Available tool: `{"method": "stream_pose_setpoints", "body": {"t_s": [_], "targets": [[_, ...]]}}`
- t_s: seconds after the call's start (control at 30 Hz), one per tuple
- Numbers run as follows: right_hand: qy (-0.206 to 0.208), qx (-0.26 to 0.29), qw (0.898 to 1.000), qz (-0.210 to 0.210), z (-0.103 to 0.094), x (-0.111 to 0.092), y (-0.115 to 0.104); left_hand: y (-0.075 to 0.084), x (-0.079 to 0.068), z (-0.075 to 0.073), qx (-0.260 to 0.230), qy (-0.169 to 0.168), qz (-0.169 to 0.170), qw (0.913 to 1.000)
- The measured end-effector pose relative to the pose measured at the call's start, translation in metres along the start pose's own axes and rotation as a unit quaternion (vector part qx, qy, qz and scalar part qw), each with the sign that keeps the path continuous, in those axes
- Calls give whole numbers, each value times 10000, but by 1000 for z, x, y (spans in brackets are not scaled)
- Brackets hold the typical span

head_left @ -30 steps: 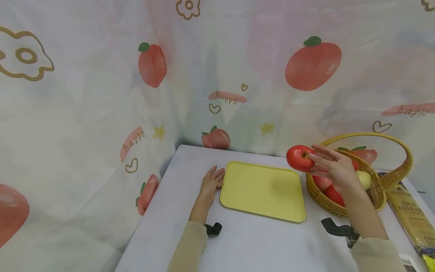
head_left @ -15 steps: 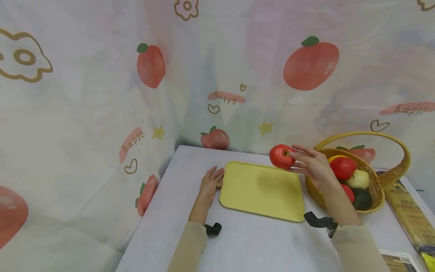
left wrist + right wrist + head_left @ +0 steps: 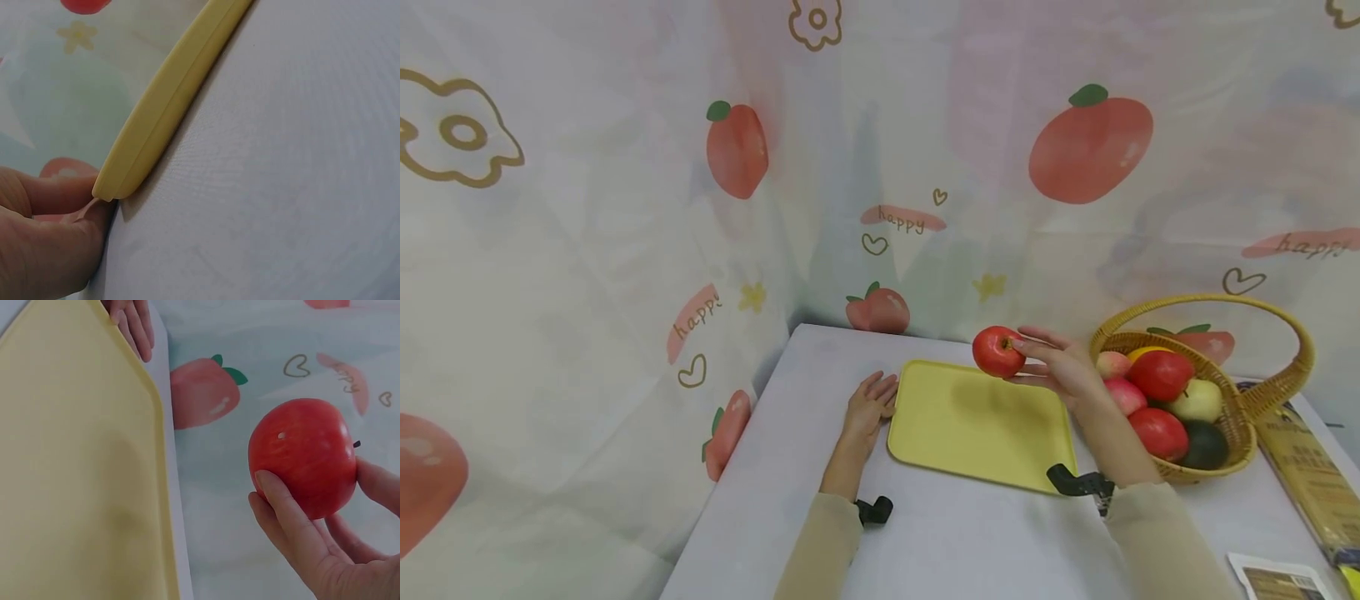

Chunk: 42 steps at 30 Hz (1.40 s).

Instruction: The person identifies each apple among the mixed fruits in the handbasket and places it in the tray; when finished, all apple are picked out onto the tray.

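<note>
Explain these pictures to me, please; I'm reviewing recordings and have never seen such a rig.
There is no machine here: a person works with two bare hands. The wide picture is taken from the head, looking forward and down; the two close ones are taken from the left and right wrists. On the white table lies a yellow rectangular tray with rounded corners. To its right stands a yellow woven basket with an arched handle, holding assorted fruit. The left hand touches the tray's left edge. The right hand holds a glossy, round red apple off the table.
</note>
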State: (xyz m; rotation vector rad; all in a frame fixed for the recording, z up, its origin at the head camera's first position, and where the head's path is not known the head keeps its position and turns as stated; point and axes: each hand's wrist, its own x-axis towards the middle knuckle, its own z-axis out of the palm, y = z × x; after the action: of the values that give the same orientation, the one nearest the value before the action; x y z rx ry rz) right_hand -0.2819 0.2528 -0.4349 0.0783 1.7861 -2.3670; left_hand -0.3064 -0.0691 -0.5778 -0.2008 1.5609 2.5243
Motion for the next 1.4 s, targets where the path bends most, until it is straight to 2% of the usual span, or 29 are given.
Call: {"method": "stream_pose_setpoints", "body": {"t_s": [0.37, 0.77, 0.97, 1.27, 1.4], "targets": [[25, -564, 9982, 197, 21, 17, 15, -2, 1, -1, 79, 23, 88, 9999], [31, -598, 9961, 650, 41, 46, 43, -3, 0, -1, 63, 87, 59, 9999], [156, -321, 9952, 910, 45, 58, 58, -5, 2, -1, 17, 59, 83, 9999], [149, -450, 9949, 890, 47, 73, 84, -8, 1, 0, 60, 107, 56, 9999], [96, -500, 9949, 873, 49, 79, 88, -6, 1, 2, 62, 103, 143, 9998]]}}
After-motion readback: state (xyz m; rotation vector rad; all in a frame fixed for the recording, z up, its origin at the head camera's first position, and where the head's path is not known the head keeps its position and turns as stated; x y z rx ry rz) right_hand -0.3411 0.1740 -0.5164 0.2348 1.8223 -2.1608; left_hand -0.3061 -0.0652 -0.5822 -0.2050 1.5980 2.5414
